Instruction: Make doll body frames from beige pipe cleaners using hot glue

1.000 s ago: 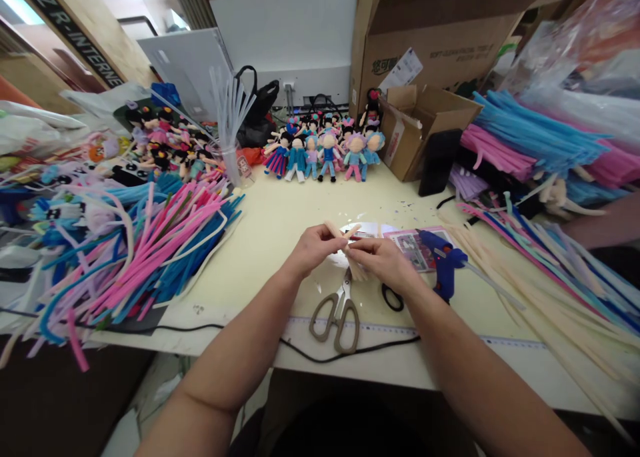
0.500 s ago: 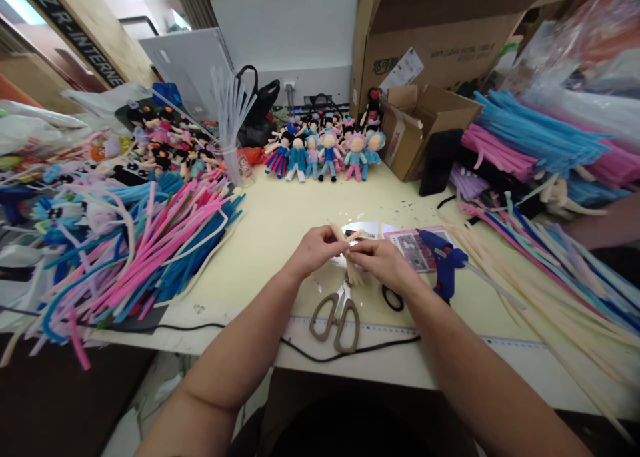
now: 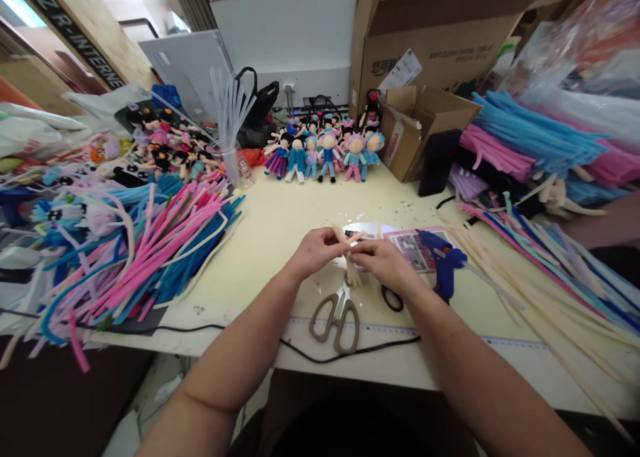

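Both hands meet over the middle of the table, pinching a small bundle of cream pipe cleaners (image 3: pixel 353 271). My left hand (image 3: pixel 320 249) grips it from the left with thumb and fingers together. From the right, my right hand (image 3: pixel 384 258) holds the same bundle, its fingertips touching those of the left. Short ends stick out above and below the fingers; the middle is hidden. Just below lie scissors (image 3: pixel 334 320) with grey-brown handles, their blade tips under the bundle. A blue glue gun (image 3: pixel 443 263) stands right of my right hand, near a black-handled tool (image 3: pixel 393 298) partly covered by my wrist.
Finished pipe-cleaner dolls (image 3: pixel 327 155) stand at the back, beside a small cardboard box (image 3: pixel 425 120) and a black phone (image 3: pixel 440 162). Coloured pipe cleaners (image 3: pixel 150 257) heap at left; cream ones (image 3: pixel 530 290) lie at right. A ruler (image 3: pixel 515 343) and black cable (image 3: pixel 320 360) run along the front edge.
Almost nothing differs. The hands keep their grip on the cream bundle, with only a very slight shift of the fingers and the upper ends.
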`<action>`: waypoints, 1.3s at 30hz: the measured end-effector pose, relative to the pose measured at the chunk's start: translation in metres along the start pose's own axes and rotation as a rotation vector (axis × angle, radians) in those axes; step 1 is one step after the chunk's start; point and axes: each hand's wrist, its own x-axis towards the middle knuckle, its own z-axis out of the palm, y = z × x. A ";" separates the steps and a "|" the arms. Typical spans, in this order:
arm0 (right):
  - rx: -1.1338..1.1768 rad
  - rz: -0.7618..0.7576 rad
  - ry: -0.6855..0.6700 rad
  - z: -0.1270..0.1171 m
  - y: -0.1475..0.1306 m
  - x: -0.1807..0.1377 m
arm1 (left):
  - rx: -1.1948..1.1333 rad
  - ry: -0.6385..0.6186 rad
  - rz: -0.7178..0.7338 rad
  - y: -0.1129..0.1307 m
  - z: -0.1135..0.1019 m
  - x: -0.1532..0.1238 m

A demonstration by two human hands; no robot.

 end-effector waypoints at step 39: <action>0.320 0.125 -0.105 0.006 -0.007 -0.004 | -0.367 -0.042 -0.074 -0.006 -0.003 0.007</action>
